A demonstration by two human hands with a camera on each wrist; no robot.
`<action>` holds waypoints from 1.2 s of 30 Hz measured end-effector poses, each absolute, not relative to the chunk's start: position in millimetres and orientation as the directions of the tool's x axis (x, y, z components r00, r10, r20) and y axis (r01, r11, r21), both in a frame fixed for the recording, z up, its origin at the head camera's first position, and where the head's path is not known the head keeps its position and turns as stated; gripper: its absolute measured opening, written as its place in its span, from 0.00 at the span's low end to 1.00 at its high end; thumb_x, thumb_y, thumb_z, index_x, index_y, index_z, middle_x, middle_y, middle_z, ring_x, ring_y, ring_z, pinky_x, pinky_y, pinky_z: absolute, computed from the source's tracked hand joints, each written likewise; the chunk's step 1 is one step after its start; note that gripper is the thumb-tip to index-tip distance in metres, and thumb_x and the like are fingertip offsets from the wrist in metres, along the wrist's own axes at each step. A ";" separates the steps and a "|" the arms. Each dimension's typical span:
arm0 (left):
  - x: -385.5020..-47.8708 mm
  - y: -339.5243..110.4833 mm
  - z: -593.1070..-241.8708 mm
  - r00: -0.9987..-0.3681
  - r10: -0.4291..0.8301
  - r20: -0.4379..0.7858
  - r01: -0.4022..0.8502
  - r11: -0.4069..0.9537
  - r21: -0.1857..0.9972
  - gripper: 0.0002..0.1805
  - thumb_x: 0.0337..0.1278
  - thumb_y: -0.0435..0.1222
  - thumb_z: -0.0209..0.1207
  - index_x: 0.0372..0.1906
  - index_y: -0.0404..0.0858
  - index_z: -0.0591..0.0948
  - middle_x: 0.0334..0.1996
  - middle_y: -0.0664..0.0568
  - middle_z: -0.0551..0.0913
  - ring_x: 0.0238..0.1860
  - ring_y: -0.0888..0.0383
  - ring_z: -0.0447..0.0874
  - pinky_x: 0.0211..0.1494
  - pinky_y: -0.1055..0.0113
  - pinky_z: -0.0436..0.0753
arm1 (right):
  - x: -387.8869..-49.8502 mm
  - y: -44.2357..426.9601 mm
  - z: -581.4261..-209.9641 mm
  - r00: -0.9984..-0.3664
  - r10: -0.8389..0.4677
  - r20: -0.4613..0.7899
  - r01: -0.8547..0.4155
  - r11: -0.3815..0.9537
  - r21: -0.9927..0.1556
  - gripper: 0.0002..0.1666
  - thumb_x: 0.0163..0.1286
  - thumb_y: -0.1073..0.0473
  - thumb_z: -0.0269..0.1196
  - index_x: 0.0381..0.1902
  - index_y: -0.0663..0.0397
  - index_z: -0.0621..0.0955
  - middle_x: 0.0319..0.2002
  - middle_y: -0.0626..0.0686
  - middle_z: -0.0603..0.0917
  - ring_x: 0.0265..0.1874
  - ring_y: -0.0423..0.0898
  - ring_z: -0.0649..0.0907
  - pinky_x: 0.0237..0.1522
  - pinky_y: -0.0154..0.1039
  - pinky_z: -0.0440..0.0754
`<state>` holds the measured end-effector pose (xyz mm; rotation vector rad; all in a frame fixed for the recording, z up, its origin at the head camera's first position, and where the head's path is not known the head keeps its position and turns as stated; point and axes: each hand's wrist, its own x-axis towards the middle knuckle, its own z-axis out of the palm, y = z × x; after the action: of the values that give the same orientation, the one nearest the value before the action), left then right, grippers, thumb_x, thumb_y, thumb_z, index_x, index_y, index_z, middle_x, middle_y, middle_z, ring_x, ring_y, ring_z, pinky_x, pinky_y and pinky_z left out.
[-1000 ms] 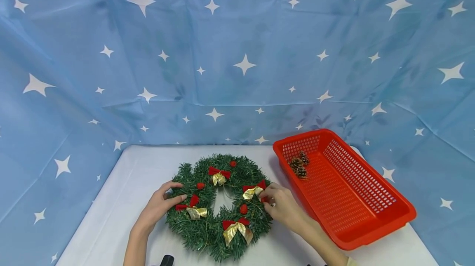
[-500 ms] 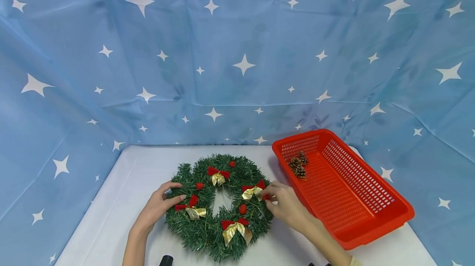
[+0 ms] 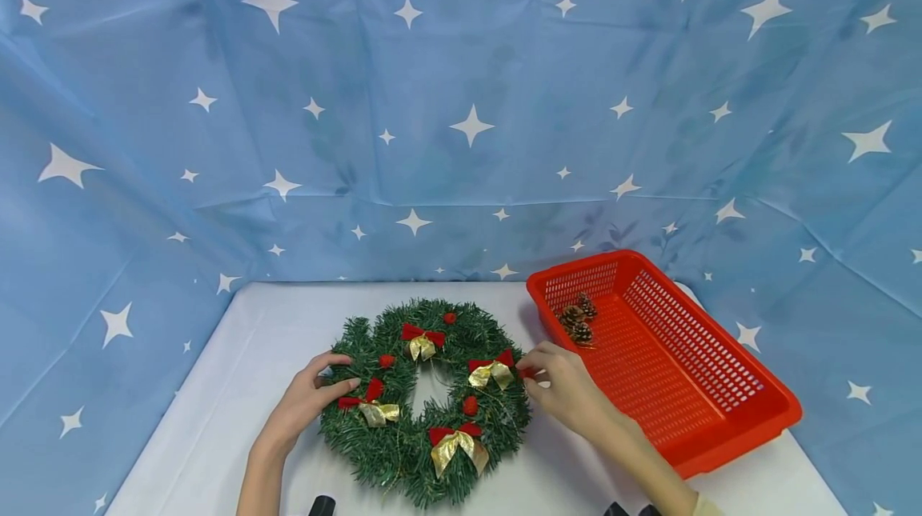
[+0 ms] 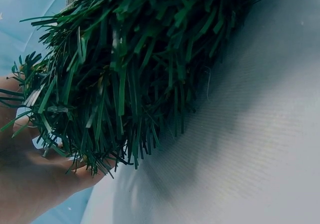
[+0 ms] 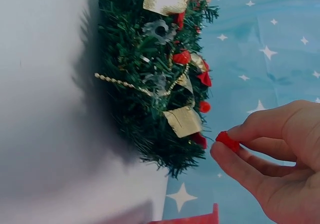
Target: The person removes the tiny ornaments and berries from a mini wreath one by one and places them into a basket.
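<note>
A green wreath (image 3: 403,452) with red and gold bows and small red berries lies on the white table. My left hand (image 3: 306,396) grips its left edge, thumb on top beside a bow; in the left wrist view green needles hide part of that hand (image 4: 35,179). Just off the wreath's right edge, my right hand (image 3: 565,388) pinches a small red berry (image 5: 228,141) between thumb and forefinger, clearest in the right wrist view. Near those fingertips is the right-hand bow (image 3: 491,372). A gold bead string (image 5: 120,82) shows on the wreath.
Right of the wreath stands a red perforated basket (image 3: 727,436), with several pine cones (image 3: 580,332) at its left end. A blue curtain with white stars (image 3: 471,126) hangs behind the table. Small black objects (image 3: 322,506) show at the front edge.
My right hand has drawn back to the right from the wreath's right-hand bow, with the red berry between its fingers. The left hand stays at the left edge.
</note>
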<state>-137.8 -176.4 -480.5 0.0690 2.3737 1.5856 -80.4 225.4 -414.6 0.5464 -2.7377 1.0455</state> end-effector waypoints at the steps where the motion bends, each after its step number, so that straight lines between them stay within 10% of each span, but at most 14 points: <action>1: -137.9 -176.6 -480.6 -0.958 0.196 -0.209 -0.117 0.396 0.911 0.33 0.65 0.50 0.67 0.71 0.41 0.74 0.83 0.39 0.48 0.78 0.21 0.44 0.69 0.28 0.65 | -80.7 226.7 -413.5 -0.919 -0.279 0.280 -0.395 0.691 -0.606 0.14 0.57 0.80 0.65 0.40 0.68 0.87 0.38 0.55 0.85 0.35 0.50 0.90 0.38 0.28 0.86; 20: -137.5 -176.6 -479.2 -0.958 0.192 -0.213 -0.122 0.398 0.909 0.32 0.66 0.49 0.67 0.70 0.41 0.74 0.82 0.38 0.49 0.77 0.20 0.44 0.69 0.28 0.66 | -80.1 247.9 -393.0 -0.915 -0.194 0.355 -0.365 0.773 -0.518 0.16 0.57 0.77 0.68 0.37 0.53 0.89 0.38 0.47 0.86 0.30 0.35 0.81 0.33 0.30 0.83; 36: -137.7 -176.4 -480.3 -0.959 0.189 -0.213 -0.123 0.399 0.908 0.32 0.65 0.48 0.67 0.70 0.41 0.74 0.82 0.39 0.49 0.77 0.21 0.45 0.68 0.29 0.68 | -85.0 264.4 -390.1 -0.927 -0.161 0.339 -0.322 0.804 -0.499 0.14 0.59 0.73 0.73 0.39 0.51 0.90 0.38 0.47 0.86 0.36 0.45 0.87 0.37 0.39 0.89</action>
<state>-137.7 -176.4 -480.3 0.0572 2.3779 1.5798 -85.0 264.4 -390.1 0.3709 -2.7110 0.8233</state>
